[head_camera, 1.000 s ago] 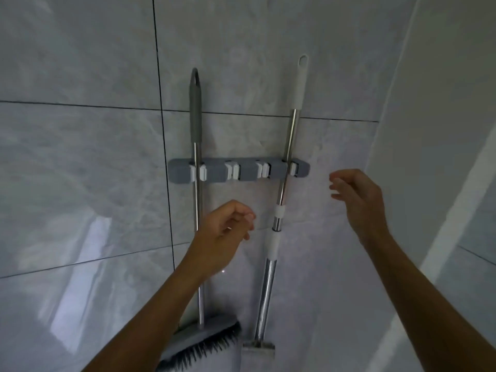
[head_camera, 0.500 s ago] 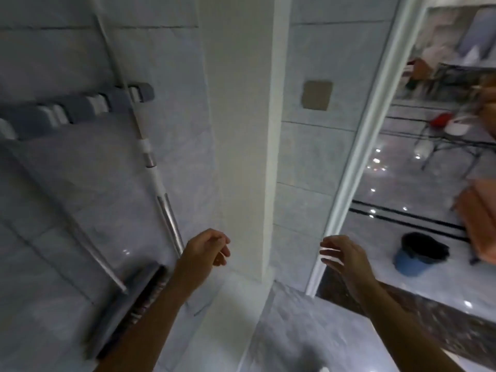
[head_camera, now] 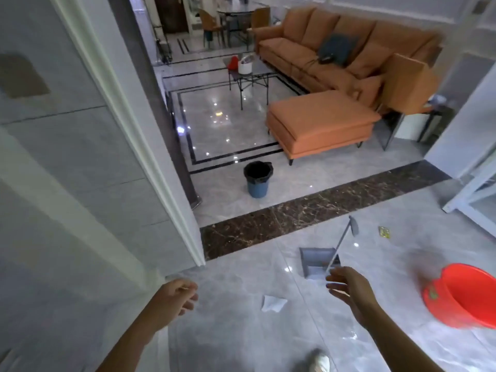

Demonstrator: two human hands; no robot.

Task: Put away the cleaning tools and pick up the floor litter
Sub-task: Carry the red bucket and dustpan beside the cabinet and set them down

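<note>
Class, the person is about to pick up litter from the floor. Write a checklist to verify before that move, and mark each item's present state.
1. Left hand free: ok, it holds nothing.
2. Right hand free: ok, open and holding nothing.
3. White paper scrap in sight on the floor between the hands: ok.
4. Small yellow wrapper located: ok, beyond the dustpan.
5. Lined bin open: ok.
6. Dustpan put away: not ok, it stands on the floor.

text: none legible | red basin (head_camera: 464, 296) sticker — blurred | floor wrapper (head_camera: 384, 232) — unreadable
</note>
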